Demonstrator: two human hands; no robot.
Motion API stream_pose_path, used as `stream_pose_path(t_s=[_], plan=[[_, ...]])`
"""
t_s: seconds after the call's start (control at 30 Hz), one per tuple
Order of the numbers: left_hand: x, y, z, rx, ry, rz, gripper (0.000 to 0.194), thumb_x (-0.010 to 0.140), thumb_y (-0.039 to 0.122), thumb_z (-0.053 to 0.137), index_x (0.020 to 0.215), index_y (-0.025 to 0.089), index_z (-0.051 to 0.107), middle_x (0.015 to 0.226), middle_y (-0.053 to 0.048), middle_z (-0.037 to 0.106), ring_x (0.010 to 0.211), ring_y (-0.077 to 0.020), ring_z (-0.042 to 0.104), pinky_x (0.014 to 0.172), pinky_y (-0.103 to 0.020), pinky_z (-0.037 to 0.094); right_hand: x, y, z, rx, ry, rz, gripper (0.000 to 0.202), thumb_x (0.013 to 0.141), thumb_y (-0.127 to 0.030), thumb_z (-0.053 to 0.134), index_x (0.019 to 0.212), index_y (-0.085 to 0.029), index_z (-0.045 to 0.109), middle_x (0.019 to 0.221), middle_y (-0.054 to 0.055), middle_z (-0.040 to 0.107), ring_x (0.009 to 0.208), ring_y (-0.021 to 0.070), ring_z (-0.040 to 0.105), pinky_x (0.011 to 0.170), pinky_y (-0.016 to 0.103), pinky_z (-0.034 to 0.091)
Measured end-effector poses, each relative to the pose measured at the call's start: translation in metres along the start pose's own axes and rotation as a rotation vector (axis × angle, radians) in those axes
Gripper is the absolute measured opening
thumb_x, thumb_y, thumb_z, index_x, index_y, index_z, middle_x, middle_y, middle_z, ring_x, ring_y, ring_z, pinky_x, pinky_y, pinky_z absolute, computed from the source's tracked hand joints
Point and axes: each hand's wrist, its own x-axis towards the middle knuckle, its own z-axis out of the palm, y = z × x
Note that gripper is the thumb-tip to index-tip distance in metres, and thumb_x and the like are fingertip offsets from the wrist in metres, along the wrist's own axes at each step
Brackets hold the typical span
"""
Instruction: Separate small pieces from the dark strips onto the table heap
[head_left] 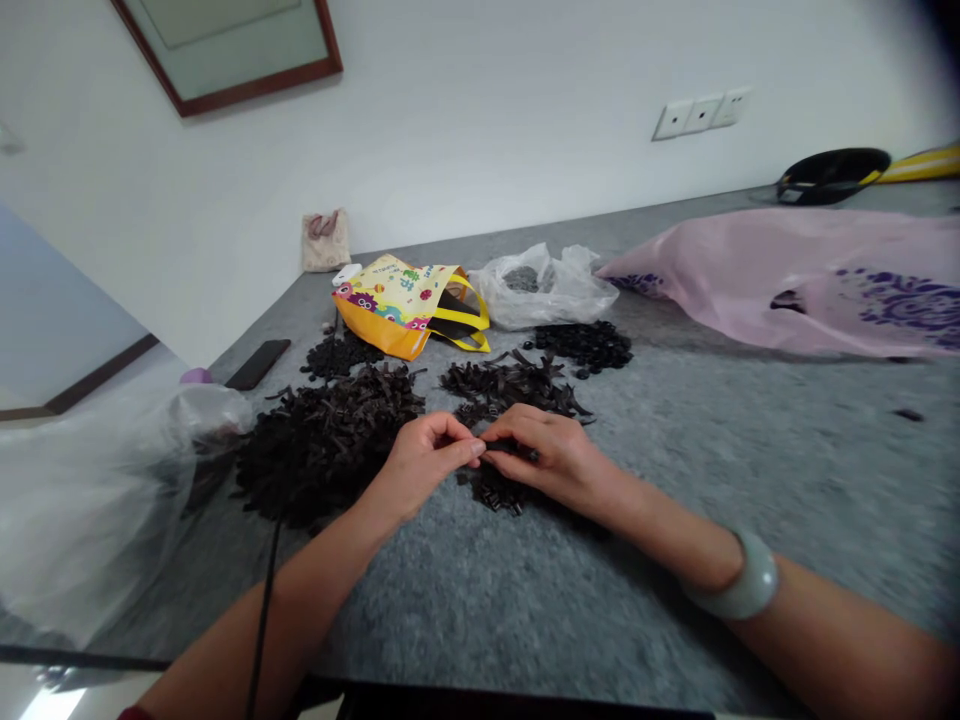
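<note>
Both bare hands meet at the centre of the frame, above a grey, mottled tabletop. The small, dark, narrow piece is located there, between the two hands. The left hand has its thumb and index finger closed in a narrow pinch at the left end of the piece. The right hand grips the piece between thumb and fingers; a pale green, smooth bangle encircles that wrist. Small, glossy black parts lie below the fingertips. A pile of short, black, flat strips lies just above the hands; a larger heap of black strips lies left of centre. Round, glossy black pieces are positioned above and right of the hands, in front of a translucent white plastic bag.
</note>
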Motion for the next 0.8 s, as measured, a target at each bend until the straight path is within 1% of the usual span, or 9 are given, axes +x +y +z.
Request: stream_pose_path(t_s=[0.1, 0.23, 0.4, 0.57, 0.67, 0.73, 0.8], plan=[[-0.001, 0.003, 0.001, -0.05, 0.023, -0.006, 0.014, 0.074, 0.025, 0.075, 0.068, 0.017, 0.064, 0.063, 0.001, 0.069, 0.062, -0.0116, 0.064, 0.067, -0.025, 0.049, -0.001, -0.001, 0.001, 0.007, 0.045, 0.02, 0.006, 0.093, -0.022, 0.064, 0.096, -0.018, 0.067, 0.085, 0.003, 0.067, 0.074, 0.0128, 0.063, 0.064, 0.023, 0.051], [-0.003, 0.008, 0.002, -0.201, 0.032, -0.077, 0.018, 0.069, 0.024, 0.078, 0.067, 0.017, 0.062, 0.061, 0.002, 0.068, 0.059, -0.0118, 0.067, 0.065, -0.025, 0.05, -0.001, -0.003, 0.0, 0.069, 0.084, 0.08, 0.006, 0.091, -0.023, 0.067, 0.096, -0.019, 0.069, 0.083, 0.002, 0.069, 0.071, 0.0116, 0.063, 0.062, 0.022, 0.05], [-0.003, 0.011, 0.0, -0.313, 0.0, -0.105, 0.022, 0.066, 0.022, 0.081, 0.065, 0.016, 0.06, 0.067, 0.001, 0.071, 0.06, -0.0123, 0.07, 0.066, -0.023, 0.051, 0.001, -0.007, -0.001, 0.129, 0.113, 0.086, 0.005, 0.09, -0.023, 0.068, 0.093, -0.02, 0.07, 0.08, 0.001, 0.068, 0.069, 0.0111, 0.062, 0.062, 0.022, 0.05], [-0.004, 0.012, -0.002, -0.381, -0.049, -0.109, 0.027, 0.066, 0.023, 0.082, 0.064, 0.016, 0.056, 0.075, -0.002, 0.074, 0.064, -0.0144, 0.072, 0.072, -0.028, 0.056, 0.001, -0.008, -0.002, 0.144, 0.107, 0.116, 0.007, 0.09, -0.025, 0.069, 0.094, -0.02, 0.071, 0.081, 0.001, 0.068, 0.07, 0.0119, 0.062, 0.062, 0.023, 0.05], [-0.004, 0.012, -0.002, -0.401, -0.064, -0.103, 0.027, 0.067, 0.022, 0.082, 0.064, 0.016, 0.055, 0.078, -0.003, 0.075, 0.066, -0.015, 0.072, 0.073, -0.029, 0.057, 0.001, -0.008, -0.003, 0.154, 0.106, 0.139, 0.007, 0.089, -0.025, 0.069, 0.094, -0.02, 0.072, 0.08, 0.001, 0.068, 0.07, 0.0121, 0.062, 0.062, 0.023, 0.049], [-0.003, 0.011, -0.002, -0.394, -0.054, -0.092, 0.026, 0.068, 0.02, 0.081, 0.065, 0.016, 0.055, 0.078, -0.003, 0.075, 0.067, -0.0153, 0.073, 0.072, -0.029, 0.056, 0.001, -0.009, -0.003, 0.194, 0.103, 0.176, 0.008, 0.088, -0.025, 0.071, 0.093, -0.02, 0.073, 0.08, 0.001, 0.068, 0.07, 0.0123, 0.061, 0.061, 0.024, 0.048], [-0.003, 0.01, -0.002, -0.356, -0.032, -0.07, 0.023, 0.069, 0.019, 0.079, 0.067, 0.015, 0.056, 0.079, -0.003, 0.075, 0.068, -0.0155, 0.073, 0.072, -0.028, 0.056, 0.001, -0.01, -0.003, 0.318, 0.084, 0.277, 0.009, 0.087, -0.027, 0.072, 0.093, -0.02, 0.073, 0.08, 0.002, 0.068, 0.068, 0.0116, 0.061, 0.058, 0.023, 0.049]])
